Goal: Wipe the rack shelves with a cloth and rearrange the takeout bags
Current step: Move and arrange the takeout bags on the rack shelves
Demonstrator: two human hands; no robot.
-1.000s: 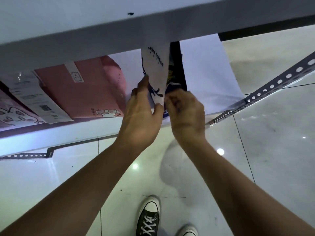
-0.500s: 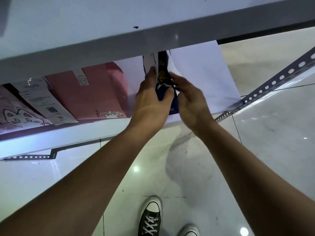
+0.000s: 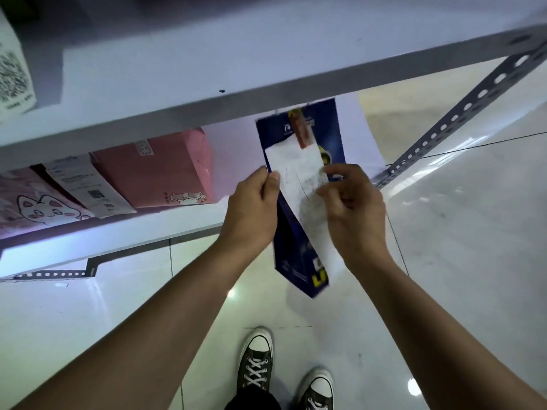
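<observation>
A dark blue takeout bag [image 3: 299, 250] with a white receipt [image 3: 296, 164] taped to it hangs out past the front edge of the lower white shelf [image 3: 88, 247]. My left hand [image 3: 251, 214] grips its left edge with the thumb on the front. My right hand [image 3: 352, 208] pinches the receipt and the bag's right side. A pink bag [image 3: 157, 173] lies on the same shelf to the left, beside a cat-print bag [image 3: 35, 202] with a long receipt [image 3: 85, 184]. No cloth is visible.
The upper white shelf [image 3: 177, 69] runs across the top, with a QR-code receipt [image 3: 13, 75] at its left end. A perforated grey rack post [image 3: 461, 113] slants down at the right. Glossy tiled floor [image 3: 458, 247] lies below, with my black sneakers [image 3: 257, 362].
The blue bag has come out from under the upper shelf toward me and turned face-on. Both hands moved down and apart to its edges. The camera has tilted, showing more of the upper shelf.
</observation>
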